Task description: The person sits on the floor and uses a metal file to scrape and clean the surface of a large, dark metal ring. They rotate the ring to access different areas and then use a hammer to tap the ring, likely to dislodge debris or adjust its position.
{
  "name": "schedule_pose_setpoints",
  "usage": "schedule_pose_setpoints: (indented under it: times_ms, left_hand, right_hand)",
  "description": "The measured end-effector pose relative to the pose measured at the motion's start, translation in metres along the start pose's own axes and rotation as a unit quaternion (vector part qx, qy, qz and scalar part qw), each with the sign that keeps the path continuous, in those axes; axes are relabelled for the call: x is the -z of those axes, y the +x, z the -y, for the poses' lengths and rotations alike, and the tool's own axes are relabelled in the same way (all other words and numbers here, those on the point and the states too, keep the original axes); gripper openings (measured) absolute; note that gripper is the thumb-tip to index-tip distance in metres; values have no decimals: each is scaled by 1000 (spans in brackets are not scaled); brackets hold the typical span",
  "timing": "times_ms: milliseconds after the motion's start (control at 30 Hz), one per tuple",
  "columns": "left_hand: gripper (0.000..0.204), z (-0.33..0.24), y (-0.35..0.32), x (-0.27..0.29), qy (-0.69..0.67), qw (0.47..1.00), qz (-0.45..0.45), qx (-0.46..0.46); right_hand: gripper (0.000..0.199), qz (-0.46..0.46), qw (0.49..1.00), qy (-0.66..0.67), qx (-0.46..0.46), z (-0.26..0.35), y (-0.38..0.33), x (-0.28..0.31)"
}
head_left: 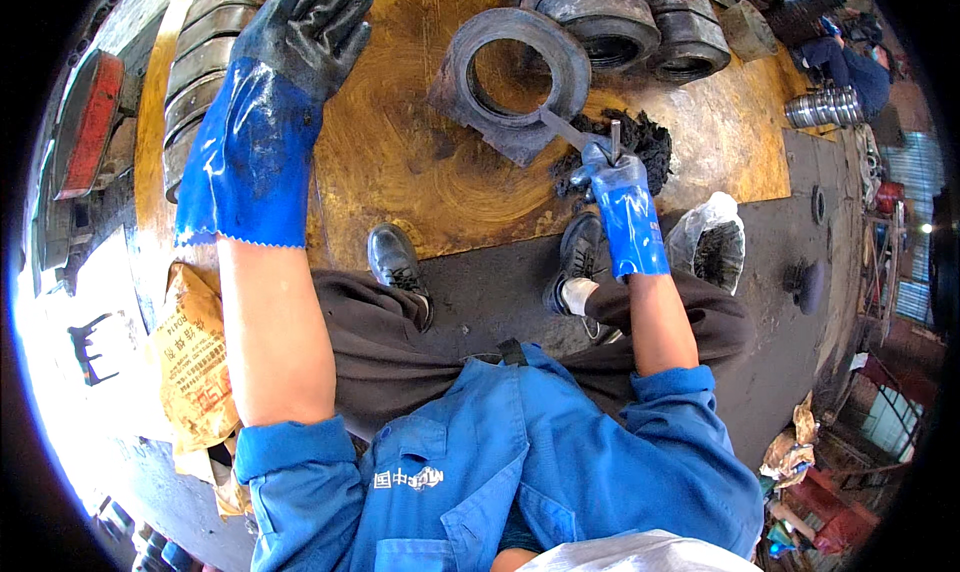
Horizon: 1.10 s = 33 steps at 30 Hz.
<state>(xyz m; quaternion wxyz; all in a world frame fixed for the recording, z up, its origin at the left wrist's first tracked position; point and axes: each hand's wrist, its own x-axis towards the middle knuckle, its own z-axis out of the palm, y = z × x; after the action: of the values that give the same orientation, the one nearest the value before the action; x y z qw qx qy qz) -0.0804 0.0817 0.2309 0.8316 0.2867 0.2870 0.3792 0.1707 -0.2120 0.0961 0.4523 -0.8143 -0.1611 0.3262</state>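
Note:
My left hand (300,27), in a long blue glove with dirty black fingers, is raised with fingers spread and holds nothing; it hovers near a stack of grey metal rings (200,62) at the left. In a matching blue glove, my right hand (610,172) is shut on a flat metal scraper (565,130) whose tip touches the edge of a large dark metal ring (515,77) lying on a rusty yellow steel plate (400,172). A heap of black greasy debris (640,142) lies right beside that hand.
More heavy metal rings (600,17) stand at the back. A clear plastic bag with black material (712,242) sits by my right shoe (578,257). A yellow paper sack (195,362) lies at the left. Another person in blue (850,62) crouches far right.

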Motion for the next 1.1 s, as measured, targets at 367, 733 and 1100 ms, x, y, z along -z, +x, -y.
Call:
schedule_pose_setpoints:
  times_ms: [367, 733, 1100]
  left_hand:
    - [38, 11, -5, -13, 25, 1000, -5, -9]
    - [40, 13, -13, -5, 26, 998, 30, -54]
    - [40, 10, -12, 9, 1, 995, 90, -44]
  right_hand:
    - [31, 32, 998, -53, -33, -23, 20, -1]
    - [35, 1, 999, 9, -34, -55, 23, -53]
    - [30, -14, 999, 48, -19, -57, -5, -84]
